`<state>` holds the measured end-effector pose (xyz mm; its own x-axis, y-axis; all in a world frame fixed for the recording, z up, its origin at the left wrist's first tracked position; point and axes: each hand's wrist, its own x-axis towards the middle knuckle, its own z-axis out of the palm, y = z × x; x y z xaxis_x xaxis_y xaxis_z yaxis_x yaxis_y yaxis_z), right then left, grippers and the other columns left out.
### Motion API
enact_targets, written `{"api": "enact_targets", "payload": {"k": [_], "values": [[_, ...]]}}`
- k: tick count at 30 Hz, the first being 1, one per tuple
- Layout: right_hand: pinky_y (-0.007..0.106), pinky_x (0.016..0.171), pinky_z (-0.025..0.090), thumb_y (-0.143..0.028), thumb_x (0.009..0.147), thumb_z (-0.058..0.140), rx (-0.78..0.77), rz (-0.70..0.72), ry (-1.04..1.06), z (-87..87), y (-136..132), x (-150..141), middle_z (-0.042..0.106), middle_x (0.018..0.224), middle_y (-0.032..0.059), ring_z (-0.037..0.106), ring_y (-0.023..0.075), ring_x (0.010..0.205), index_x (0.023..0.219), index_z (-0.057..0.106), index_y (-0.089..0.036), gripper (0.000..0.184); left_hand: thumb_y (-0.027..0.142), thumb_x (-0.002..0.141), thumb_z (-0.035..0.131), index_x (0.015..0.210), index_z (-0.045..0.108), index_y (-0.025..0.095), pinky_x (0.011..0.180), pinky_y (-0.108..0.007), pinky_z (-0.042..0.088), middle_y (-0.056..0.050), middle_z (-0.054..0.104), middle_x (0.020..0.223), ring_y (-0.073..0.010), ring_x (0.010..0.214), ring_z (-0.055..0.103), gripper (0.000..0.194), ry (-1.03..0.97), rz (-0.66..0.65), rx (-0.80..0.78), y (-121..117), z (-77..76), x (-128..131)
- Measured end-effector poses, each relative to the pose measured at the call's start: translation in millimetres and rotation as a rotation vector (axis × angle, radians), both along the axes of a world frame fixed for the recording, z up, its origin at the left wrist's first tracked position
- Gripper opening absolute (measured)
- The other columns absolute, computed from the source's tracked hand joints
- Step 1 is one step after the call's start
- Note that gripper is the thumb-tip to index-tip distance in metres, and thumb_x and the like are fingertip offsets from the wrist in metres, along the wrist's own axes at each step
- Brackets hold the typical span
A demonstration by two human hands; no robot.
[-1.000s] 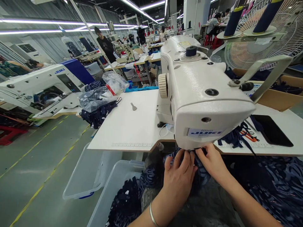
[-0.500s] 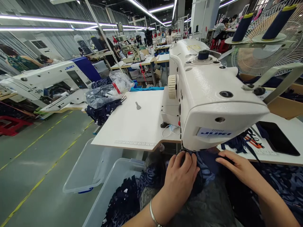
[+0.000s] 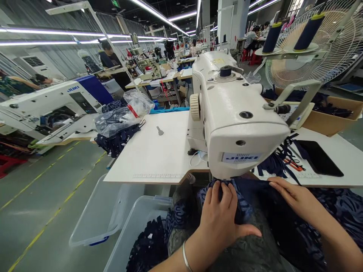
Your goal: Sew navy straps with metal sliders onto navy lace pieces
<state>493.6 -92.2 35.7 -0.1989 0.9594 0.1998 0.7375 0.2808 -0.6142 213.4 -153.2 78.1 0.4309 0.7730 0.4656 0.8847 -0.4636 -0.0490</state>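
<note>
Patterned navy fabric (image 3: 244, 206) lies under the head of a white JUKI sewing machine (image 3: 227, 121). My left hand (image 3: 219, 217) rests on it just below the machine head, fingers spread on the cloth and thumb stretched out to the right. The fingertips touch the fabric; the needle area is hidden from me. To the right, my right hand (image 3: 295, 198) pinches the edge of a plain navy piece of fabric (image 3: 253, 187), which stretches taut from the machine toward that hand. More patterned cloth (image 3: 340, 206) hangs below my right forearm.
A white table (image 3: 150, 151) with a printed ruler edge carries a small grey metal piece (image 3: 160, 130) and a plastic bag (image 3: 121, 117). On the right lie a black phone (image 3: 320, 158) and orange-handled snips (image 3: 293, 164). Clear bins (image 3: 136, 209) stand below left; a cardboard box (image 3: 329, 119) sits behind.
My left thumb has swung outward, away from the fingers. My right hand has drawn the plain navy fabric out straighter. The camera view has shifted slightly to the right.
</note>
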Motion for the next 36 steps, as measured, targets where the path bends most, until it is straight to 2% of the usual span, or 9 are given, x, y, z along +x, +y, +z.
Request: {"api": "enact_targets", "payload": {"k": [3,6,9,14,19,21,25,30,36], "values": [[0.037,0.075,0.058,-0.053,0.091,0.048,-0.061,-0.019,0.016,0.4,-1.6,-3.3,0.075,0.105,0.0055,0.071,0.0297,0.094,0.106,0.068,-0.027,0.036,0.082,0.076,0.044,0.138,0.048,0.009,0.098,-0.046,0.046,-0.018,0.058,0.126,-0.0361,0.122,0.05,0.095,0.031,0.023,-0.034,-4.2,-0.7,2.3],[0.039,0.089,0.054,-0.048,0.093,0.048,-0.091,0.074,-0.005,10.1,-2.9,-8.3,0.069,0.119,0.0068,0.065,0.0287,0.109,0.106,0.068,-0.028,0.031,0.051,0.082,0.061,0.143,0.041,0.011,0.102,-0.048,0.043,-0.017,0.053,0.134,-0.0362,0.128,0.045,0.075,0.062,0.015,-0.108,-9.8,1.8,-2.0],[0.04,0.096,0.05,-0.044,0.094,0.048,-0.015,0.107,0.03,26.1,-7.8,-19.5,0.062,0.125,0.0099,0.058,0.0272,0.118,0.1,0.067,-0.025,0.028,0.031,0.08,0.059,0.134,0.049,0.01,0.1,-0.049,0.045,-0.019,0.053,0.134,-0.0367,0.129,0.044,0.059,0.028,0.002,-0.106,-13.6,2.0,-12.9],[0.036,0.086,0.053,-0.042,0.097,0.043,-0.011,0.149,0.104,41.8,-13.4,-44.7,0.07,0.101,0.007,0.066,0.023,0.095,0.1,0.067,-0.025,0.03,0.003,0.074,0.045,0.121,0.056,0.009,0.099,-0.044,0.046,-0.019,0.058,0.129,-0.0303,0.127,0.047,0.048,-0.028,0.011,0.041,-13.0,-5.8,-37.2],[0.04,0.098,0.046,-0.045,0.093,0.053,0.003,0.252,0.079,48.6,-9.9,-54.8,0.068,0.116,0.0051,0.061,0.0256,0.111,0.093,0.071,-0.027,0.025,-0.006,0.071,0.04,0.118,0.056,0.009,0.098,-0.044,0.045,-0.017,0.059,0.128,-0.0298,0.125,0.049,0.051,-0.025,0.055,0.066,-11.0,-12.4,-60.1],[0.037,0.093,0.047,-0.046,0.092,0.056,0.016,0.316,0.082,52.9,-9.9,-56.2,0.069,0.105,0.0053,0.061,0.024,0.104,0.086,0.072,-0.026,0.026,-0.007,0.071,0.04,0.119,0.055,0.01,0.098,-0.044,0.045,-0.018,0.058,0.13,-0.0301,0.125,0.05,0.053,-0.029,0.076,0.055,-11.0,-14.1,-66.3],[0.031,0.075,0.047,-0.047,0.096,0.048,-0.163,0.37,0.065,58.4,-11.3,-58.4,0.069,0.083,0.0007,0.061,0.0188,0.079,0.089,0.07,-0.027,0.03,-0.008,0.07,0.039,0.122,0.054,0.011,0.1,-0.045,0.043,-0.018,0.057,0.131,-0.0307,0.127,0.049,0.057,-0.041,0.094,0.049,-11.8,-15.1,-70.7],[0.03,0.075,0.043,-0.051,0.092,0.053,-0.403,0.505,0.03,57.7,-8.1,-53.7,0.067,0.087,0.0022,0.061,0.0204,0.083,0.082,0.065,-0.022,0.033,-0.009,0.07,0.039,0.12,0.055,0.012,0.104,-0.048,0.036,-0.019,0.058,0.129,-0.0315,0.129,0.048,0.057,-0.035,0.096,0.039,-12.7,-13.9,-69.2],[0.026,0.065,0.042,-0.05,0.097,0.045,-0.81,0.487,0.421,50.1,-10.4,-54.3,0.065,0.071,0.0003,0.06,0.015,0.067,0.09,0.052,-0.019,0.033,-0.008,0.072,0.038,0.121,0.055,0.012,0.104,-0.048,0.032,-0.02,0.057,0.131,-0.0306,0.129,0.048,0.055,-0.073,0.091,0.031,-11.0,-16.7,-71.4]]}}
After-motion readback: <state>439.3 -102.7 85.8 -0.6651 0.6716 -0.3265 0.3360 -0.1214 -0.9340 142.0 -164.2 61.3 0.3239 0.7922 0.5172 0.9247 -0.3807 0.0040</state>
